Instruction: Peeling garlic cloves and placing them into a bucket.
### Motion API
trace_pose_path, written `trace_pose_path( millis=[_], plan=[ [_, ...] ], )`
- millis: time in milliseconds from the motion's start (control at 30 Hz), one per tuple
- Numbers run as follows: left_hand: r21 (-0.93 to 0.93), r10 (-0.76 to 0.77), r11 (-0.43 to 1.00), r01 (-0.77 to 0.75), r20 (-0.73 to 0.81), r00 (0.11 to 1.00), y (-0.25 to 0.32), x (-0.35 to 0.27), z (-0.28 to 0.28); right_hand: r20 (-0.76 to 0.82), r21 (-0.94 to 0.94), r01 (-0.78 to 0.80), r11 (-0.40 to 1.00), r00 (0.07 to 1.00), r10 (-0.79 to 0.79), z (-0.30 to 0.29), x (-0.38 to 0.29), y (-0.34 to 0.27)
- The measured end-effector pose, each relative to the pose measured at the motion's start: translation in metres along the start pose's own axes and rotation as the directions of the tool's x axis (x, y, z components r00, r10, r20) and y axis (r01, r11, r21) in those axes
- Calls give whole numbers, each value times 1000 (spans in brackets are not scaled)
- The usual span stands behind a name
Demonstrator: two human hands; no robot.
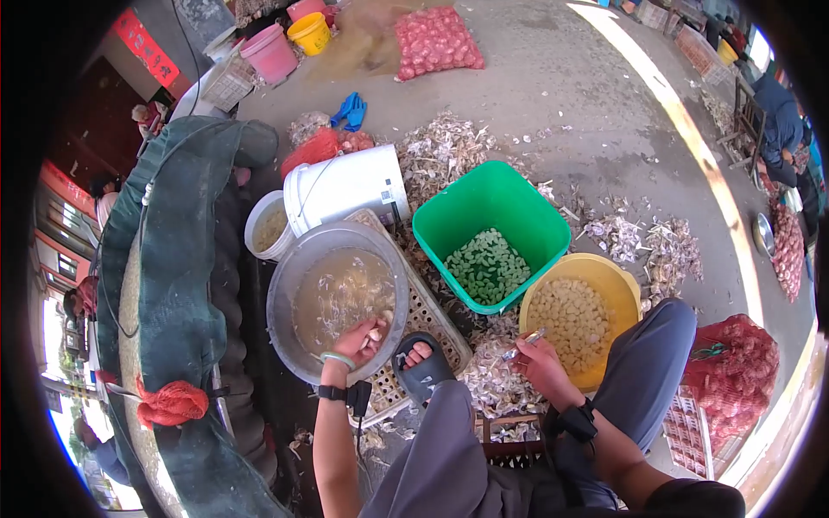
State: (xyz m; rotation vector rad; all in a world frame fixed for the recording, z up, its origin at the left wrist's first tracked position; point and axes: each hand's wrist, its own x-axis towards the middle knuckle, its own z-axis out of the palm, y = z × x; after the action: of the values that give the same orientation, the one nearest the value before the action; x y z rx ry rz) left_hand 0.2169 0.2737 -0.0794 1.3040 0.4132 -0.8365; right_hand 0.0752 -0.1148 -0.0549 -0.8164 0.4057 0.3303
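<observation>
Over the near right part of a grey plastic basin (283, 324) of murky water with floating skins, my left hand (363, 341) holds garlic cloves (375, 335). My right hand (541, 366) grips a small knife (526, 343), metallic in look, beside a yellow basin (631, 285). Peeled garlic cloves (570, 317) lie in that yellow basin. Between the two basins, farther from me, stands a green plastic tub (492, 188) with peeled cloves on its bottom. Garlic skins (499, 388) are heaped below my right hand.
A white plastic bucket (350, 184) lies on its side behind the grey basin, near a small white bucket (252, 226). A perforated plastic crate (447, 330) sits under the basin. Red net sacks of garlic (738, 375) stand right; another (437, 42) lies ahead. People sit at both sides.
</observation>
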Motion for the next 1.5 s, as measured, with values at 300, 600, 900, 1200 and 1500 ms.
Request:
trace_pose_path(
  millis=[300,600,900,1200,1500],
  plan=[
    [-619,205,768,-163,-4,979,5,-13,28,-22,44,-67,997,997,68,2,7,17],
    [-461,221,861,-214,-39,974,-1,-7,5,25,-15,-34,999,999,35,-3,6,10],
    [-431,300,833,-347,-176,938,4,-11,21,-47,-11,-38,999,998,38,-12,8,8],
    [-293,244,897,-330,-294,924,-14,2,4,-34,-55,-85,995,996,83,-7,15,26],
    [621,625,743,-252,-506,595,-56,24,-52,3,-17,-76,997,997,76,-4,18,28]
  ],
)
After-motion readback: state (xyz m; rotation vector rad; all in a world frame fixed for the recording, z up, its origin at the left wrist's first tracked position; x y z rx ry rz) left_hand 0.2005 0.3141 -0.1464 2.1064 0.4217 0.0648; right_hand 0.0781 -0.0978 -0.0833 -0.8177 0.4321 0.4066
